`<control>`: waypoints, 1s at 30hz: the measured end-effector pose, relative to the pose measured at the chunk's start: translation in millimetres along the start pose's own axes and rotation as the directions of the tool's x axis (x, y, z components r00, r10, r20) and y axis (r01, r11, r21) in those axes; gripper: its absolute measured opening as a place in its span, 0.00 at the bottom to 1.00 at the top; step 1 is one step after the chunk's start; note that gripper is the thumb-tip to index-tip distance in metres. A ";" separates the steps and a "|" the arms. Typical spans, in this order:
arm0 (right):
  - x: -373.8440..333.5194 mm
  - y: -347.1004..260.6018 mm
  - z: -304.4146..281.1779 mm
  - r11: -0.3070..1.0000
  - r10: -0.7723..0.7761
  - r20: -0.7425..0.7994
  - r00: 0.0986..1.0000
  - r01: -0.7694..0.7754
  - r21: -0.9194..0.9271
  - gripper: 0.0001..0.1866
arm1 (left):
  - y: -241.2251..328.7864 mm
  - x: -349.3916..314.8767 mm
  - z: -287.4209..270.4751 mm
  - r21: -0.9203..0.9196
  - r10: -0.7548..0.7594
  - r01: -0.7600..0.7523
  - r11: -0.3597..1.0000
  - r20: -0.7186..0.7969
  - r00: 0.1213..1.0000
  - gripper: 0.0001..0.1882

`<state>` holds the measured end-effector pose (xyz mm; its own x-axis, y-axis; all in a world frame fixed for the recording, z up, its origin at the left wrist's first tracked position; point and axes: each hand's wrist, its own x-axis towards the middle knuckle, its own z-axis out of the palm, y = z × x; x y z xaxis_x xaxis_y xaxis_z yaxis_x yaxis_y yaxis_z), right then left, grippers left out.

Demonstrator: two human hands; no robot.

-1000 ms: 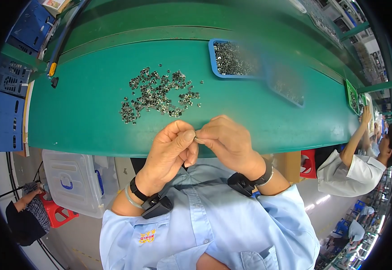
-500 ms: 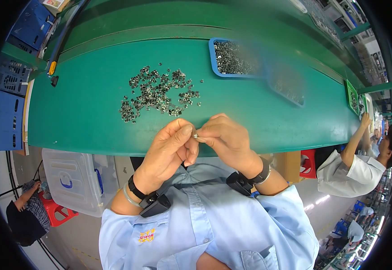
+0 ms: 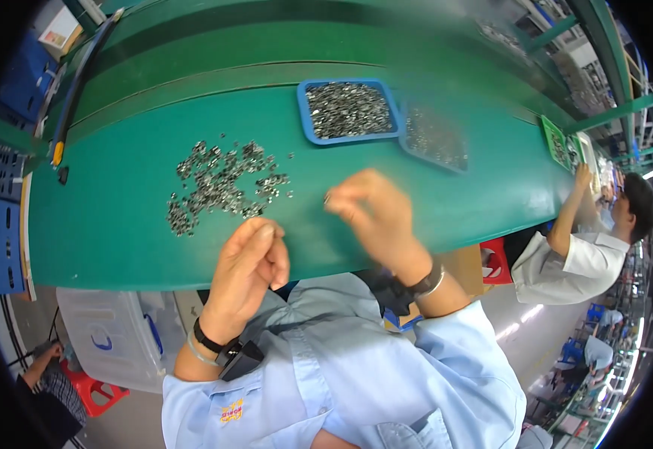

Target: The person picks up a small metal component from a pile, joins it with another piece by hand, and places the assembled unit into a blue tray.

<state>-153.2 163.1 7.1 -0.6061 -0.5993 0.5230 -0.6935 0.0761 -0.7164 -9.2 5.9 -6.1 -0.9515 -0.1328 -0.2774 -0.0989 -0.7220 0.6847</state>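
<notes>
Right hand [image 3: 377, 221] raised over the green counter [image 3: 102, 232], blurred; thumb and forefinger pinched together, with a small metal part [image 3: 328, 199] showing dark at the tips. The part is clear of both the loose pile and the trays.

Left hand [image 3: 245, 262] near the counter's front edge, apart from the right; thumb laid along the forefinger, remaining fingers loosely curled. Cannot tell whether anything sits inside.

Pile of small metal parts [image 3: 218, 179] spread loosely on the counter, just beyond the left hand; a few strays lie at its right side. Farther back, beyond the right hand, a blue tray [image 3: 356, 138] full of similar-looking pieces. Just to its right, a second tray [image 3: 434, 159], hazy in view, with small pieces inside.

Wearer in a light blue shirt [image 3: 296, 374], dark band and pale bangle at each wrist. Lidded clear plastic box [image 3: 105, 329] with blue handles below the counter, left. At far right, a co-worker [image 3: 566, 262] in a pale top reaches toward the counter near a green tray [image 3: 545, 136].
</notes>
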 end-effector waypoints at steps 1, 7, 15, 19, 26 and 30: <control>9.0 4.6 -8.7 0.996 0.004 -0.057 0.998 -0.009 -0.084 0.04 | 0.9 -0.7 -2.9 0.011 0.014 -0.013 1.000 -0.041 0.999 0.09; 54.1 62.9 -49.2 0.915 0.174 -0.157 0.972 -0.219 -0.339 0.06 | -3.8 3.1 -14.4 -0.036 0.010 -0.011 0.999 -0.044 0.999 0.08; 36.4 41.5 9.7 0.915 -0.008 0.239 0.971 0.103 -0.389 0.08 | -4.4 8.9 -20.8 -0.121 -0.008 0.008 0.993 -0.003 1.000 0.09; 44.5 37.8 38.3 0.878 0.063 0.348 0.936 0.114 -0.464 0.08 | -3.9 7.7 -21.9 -0.134 -0.032 0.032 0.990 0.002 0.999 0.09; 48.4 44.2 46.0 0.910 0.056 0.351 0.935 0.098 -0.403 0.08 | -4.0 6.0 -24.7 -0.163 -0.020 0.027 0.986 0.043 0.999 0.09; 34.1 24.1 36.6 0.994 0.105 0.299 0.948 -0.088 -0.070 0.08 | -3.5 8.0 -23.3 -0.111 -0.038 0.040 0.993 0.020 0.999 0.09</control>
<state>-176.4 115.3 -9.3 -0.5310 -0.7988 0.2827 -0.6631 0.1840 -0.7255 -9.7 -8.4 -26.3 -0.9528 -0.0919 -0.2894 -0.1036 -0.7974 0.5944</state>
